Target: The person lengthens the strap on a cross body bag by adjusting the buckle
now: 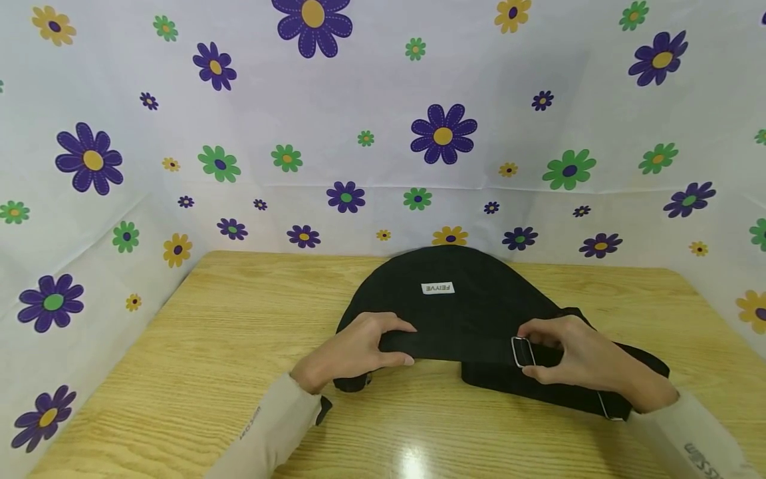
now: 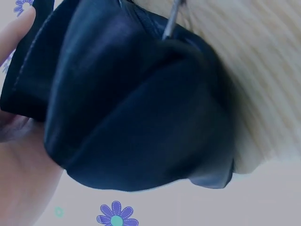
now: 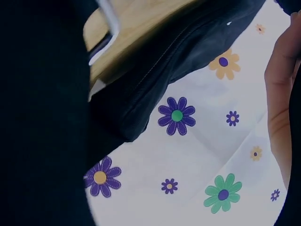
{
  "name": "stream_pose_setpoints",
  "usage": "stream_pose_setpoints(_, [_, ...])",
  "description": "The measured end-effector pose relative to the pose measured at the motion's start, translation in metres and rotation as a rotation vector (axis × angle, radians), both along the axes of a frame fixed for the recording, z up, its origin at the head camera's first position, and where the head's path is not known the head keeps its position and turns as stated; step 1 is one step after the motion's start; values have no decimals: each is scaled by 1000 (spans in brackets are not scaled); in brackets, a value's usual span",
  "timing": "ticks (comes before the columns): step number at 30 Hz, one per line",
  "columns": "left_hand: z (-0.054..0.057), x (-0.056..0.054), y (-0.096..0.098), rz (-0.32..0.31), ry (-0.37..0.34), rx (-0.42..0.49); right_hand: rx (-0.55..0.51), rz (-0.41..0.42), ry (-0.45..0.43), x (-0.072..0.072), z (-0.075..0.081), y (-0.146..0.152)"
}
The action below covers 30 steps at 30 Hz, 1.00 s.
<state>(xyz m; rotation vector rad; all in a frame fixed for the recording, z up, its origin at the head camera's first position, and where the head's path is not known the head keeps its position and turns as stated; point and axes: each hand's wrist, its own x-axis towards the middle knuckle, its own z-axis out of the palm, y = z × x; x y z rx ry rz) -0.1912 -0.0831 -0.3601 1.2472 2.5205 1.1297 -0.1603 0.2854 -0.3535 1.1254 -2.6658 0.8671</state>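
Observation:
A black fabric shoulder bag (image 1: pixel 455 303) lies on the table, its rounded side toward the back and its small white label upside down. Along its near edge runs a flat black strap (image 1: pixel 449 347). My left hand (image 1: pixel 362 349) pinches the strap's left part between thumb and fingers. At the right, my right hand (image 1: pixel 577 352) pinches the strap beside a silver metal buckle (image 1: pixel 523 351). A zipper pull (image 2: pixel 173 19) shows on the bag in the left wrist view. Dark fabric (image 3: pixel 42 113) covers much of the right wrist view and partly hides the right fingers.
The wooden table (image 1: pixel 251 319) extends left and in front of the bag. More black strap with a second metal buckle (image 1: pixel 610 407) lies under and beyond the right forearm. A white cloth (image 1: pixel 383 86) printed with flowers stands behind and at both sides.

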Motion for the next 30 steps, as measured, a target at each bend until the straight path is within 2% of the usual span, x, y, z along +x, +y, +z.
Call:
stream_pose_setpoints(5, [-3,-2,-8,-2,11,-12,32,-34,73,3,-4,8])
stream_pose_setpoints(12, [-3,-6,-26,7,-6,-25,92,-114,25,7,-8,23])
stream_pose_setpoints(15, [-5,-7,-32,23,-31,-24,86,-129,32,8,-11,30])
stream_pose_setpoints(20, [-8,-7,-33,33,-14,-51,88,-147,58,9,-18,37])
stream_pose_setpoints(25, [-5,-6,-28,35,-3,-98,106,-153,5,10,-20,38])
stream_pose_setpoints(30, [3,-4,-25,17,-8,-146,105,-118,-63,11,-16,42])
